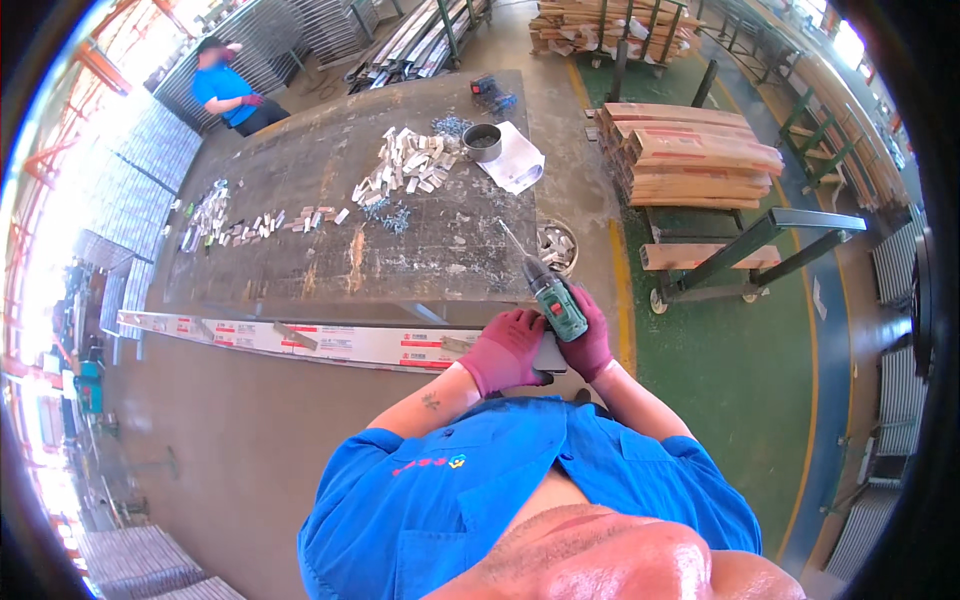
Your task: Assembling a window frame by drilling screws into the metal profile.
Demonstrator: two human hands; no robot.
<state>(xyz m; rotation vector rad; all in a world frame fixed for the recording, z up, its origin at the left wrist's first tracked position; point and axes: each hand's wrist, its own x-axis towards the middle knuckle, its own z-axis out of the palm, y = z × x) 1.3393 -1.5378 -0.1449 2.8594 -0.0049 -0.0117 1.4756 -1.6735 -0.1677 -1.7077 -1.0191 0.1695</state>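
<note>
My right hand (589, 332), in a dark red glove, is wrapped around a green and black cordless drill (562, 308). The drill's long bit points up and away to the left, over the table's right corner. In a matching glove, my left hand (506, 352) grips the right end of a long profile (360, 342) covered in white film with red print. That profile runs along the table's near edge, and small flat pieces lie on its top. The fingers under the profile are partly hidden.
On the dark worktable (420, 275) lie a heap of small metal pieces (405, 165), screws (388, 215), a round tin (482, 142), paper (517, 160) and another drill (488, 92). A bucket (556, 247) stands beside it. Wrapped bundles (690, 150) sit right; a person (228, 90) stands far left.
</note>
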